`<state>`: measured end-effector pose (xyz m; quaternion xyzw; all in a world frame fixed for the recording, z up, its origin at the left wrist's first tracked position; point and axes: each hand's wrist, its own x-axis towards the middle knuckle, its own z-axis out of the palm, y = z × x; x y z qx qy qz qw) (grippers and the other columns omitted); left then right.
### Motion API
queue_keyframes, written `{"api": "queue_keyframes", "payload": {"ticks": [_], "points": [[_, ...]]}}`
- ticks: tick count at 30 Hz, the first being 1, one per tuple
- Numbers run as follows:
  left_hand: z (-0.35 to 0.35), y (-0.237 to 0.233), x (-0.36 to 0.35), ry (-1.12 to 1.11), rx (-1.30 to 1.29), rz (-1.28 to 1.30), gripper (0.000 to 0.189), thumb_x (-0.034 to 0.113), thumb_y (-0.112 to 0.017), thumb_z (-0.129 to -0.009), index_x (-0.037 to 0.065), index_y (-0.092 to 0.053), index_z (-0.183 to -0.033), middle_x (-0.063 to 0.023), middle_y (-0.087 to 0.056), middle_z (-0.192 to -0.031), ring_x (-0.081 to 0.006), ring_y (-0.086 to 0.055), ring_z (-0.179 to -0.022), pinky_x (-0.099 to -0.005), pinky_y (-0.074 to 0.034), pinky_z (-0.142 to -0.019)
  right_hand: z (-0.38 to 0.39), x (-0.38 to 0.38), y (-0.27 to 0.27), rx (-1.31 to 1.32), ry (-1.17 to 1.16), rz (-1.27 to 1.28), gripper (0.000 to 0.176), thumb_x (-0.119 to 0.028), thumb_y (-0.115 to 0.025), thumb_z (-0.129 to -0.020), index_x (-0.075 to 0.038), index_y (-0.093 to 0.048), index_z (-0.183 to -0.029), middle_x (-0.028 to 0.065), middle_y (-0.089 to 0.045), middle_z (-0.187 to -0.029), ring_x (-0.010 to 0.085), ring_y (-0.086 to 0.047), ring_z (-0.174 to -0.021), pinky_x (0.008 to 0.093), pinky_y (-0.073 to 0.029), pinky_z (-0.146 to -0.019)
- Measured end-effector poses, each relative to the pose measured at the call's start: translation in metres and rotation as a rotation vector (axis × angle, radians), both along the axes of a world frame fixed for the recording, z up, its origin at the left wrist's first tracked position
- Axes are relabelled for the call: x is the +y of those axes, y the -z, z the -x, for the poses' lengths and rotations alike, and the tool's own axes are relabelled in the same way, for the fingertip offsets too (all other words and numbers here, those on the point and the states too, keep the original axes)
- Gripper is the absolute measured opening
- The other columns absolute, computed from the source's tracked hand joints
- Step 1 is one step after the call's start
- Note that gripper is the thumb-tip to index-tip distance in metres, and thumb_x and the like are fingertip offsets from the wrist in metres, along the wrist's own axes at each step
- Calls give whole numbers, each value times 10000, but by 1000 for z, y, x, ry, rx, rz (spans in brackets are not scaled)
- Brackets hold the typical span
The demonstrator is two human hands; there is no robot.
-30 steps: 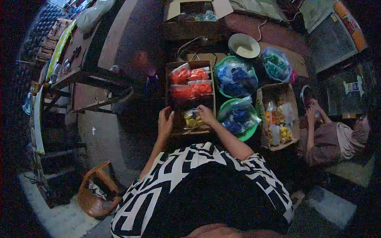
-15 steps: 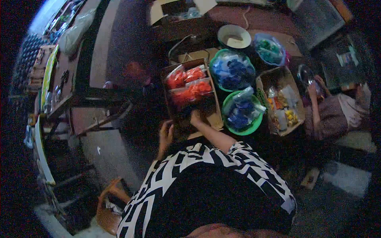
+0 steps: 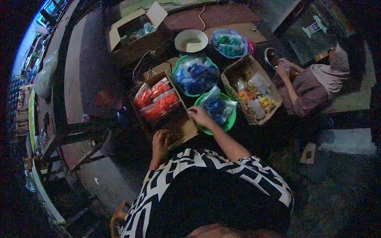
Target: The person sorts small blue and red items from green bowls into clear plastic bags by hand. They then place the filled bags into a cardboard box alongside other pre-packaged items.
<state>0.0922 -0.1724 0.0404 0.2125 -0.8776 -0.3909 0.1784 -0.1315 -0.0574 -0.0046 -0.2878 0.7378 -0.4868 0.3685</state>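
An open cardboard box (image 3: 185, 127) on the floor in front of me holds clear bags of red pieces (image 3: 158, 101). My left hand (image 3: 160, 141) curls over the box's near left corner. My right hand (image 3: 199, 116) reaches over the box's right wall, beside a green bowl (image 3: 229, 123) that holds a bag of blue pieces (image 3: 216, 106). It is too dark to see anything in its fingers. The near part of the box's inside is in shadow.
Behind are a second green bowl with a bag of blue pieces (image 3: 195, 74), a white bowl (image 3: 191, 41), a bag of green pieces (image 3: 228, 43) and an open box (image 3: 133, 29). Another box (image 3: 234, 71) holds yellow and orange bags. A seated person (image 3: 317, 81) works at right. A table (image 3: 59, 133) stands at left.
The view has swung, so everything sits further right and tilted. The bag of yellow pieces under my right hand a second ago is gone from sight. My left hand slid from the box's left wall to its near corner.
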Motion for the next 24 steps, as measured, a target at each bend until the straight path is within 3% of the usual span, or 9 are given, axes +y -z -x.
{"api": "queue_keyframes", "payload": {"ticks": [3,5,7,8,10,14,17,20,24], "points": [[17,1,12,2,-57,51,267,-45,-527,-716,36,-530,-971,-142,-528,-947,-313,-503,-912,-376,-402,-798,60,47,-19,361,250,-84,211,-157,-580,-785,-20,-574,-945,84,-592,-889,175,-561,-828,300,-445,-733],[25,22,23,-186,74,-433,261,-48,-523,-720,34,-528,-969,-147,-531,-924,-308,-522,-860,-361,-418,-764,109,83,-24,320,416,-3,197,-130,-572,-779,-24,-573,-945,96,-591,-884,170,-560,-817,300,-442,-730],[41,1,29,-99,24,-255,261,-43,-526,-722,33,-527,-972,-150,-531,-917,-304,-529,-846,-354,-423,-750,163,125,8,581,582,-223,196,-106,-569,-752,-26,-584,-930,114,-586,-912,182,-569,-807,298,-450,-664],[48,-8,32,-14,-21,-85,261,-38,-529,-724,33,-525,-975,-153,-531,-910,-300,-535,-833,-346,-427,-735,187,148,19,582,661,-140,195,-96,-548,-750,-35,-585,-931,144,-561,-1007,234,-541,-908,356,-429,-746],[57,-9,44,-19,11,-106,263,-30,-530,-727,33,-522,-983,-154,-531,-912,-297,-537,-831,-340,-428,-728,218,184,1,776,538,-484,197,-116,-534,-755,-41,-577,-932,159,-531,-1048,285,-473,-1005,418,-365,-843],[73,9,59,-18,-62,-145,283,-15,-521,-730,33,-510,-1009,-159,-529,-918,-315,-535,-850,-345,-427,-724,244,228,19,1306,560,-374,209,-154,-541,-754,-57,-549,-939,157,-524,-973,307,-454,-989,443,-341,-855],[94,-13,77,-32,-113,-173,297,-16,-504,-725,32,-505,-1018,-162,-526,-923,-335,-529,-863,-351,-424,-731,303,246,117,807,703,-329,399,-24,-502,-760,-9,-444,-1155,159,-497,-1096,310,-448,-1010,380,-321,-929],[103,-6,90,-34,-63,-153,296,-18,-495,-726,30,-504,-1018,-171,-522,-927,-344,-525,-878,-361,-422,-740,264,231,30,788,659,-335,209,-174,-575,-743,-47,-535,-904,156,-527,-919,306,-481,-952,385,-392,-783],[120,-7,100,-19,-60,-119,288,-3,-503,-737,32,-505,-1023,-176,-520,-945,-344,-525,-889,-373,-422,-759,258,217,-4,526,547,-557,241,-192,-603,-734,-59,-536,-923,159,-516,-974,296,-484,-958,408,-382,-812]]}}
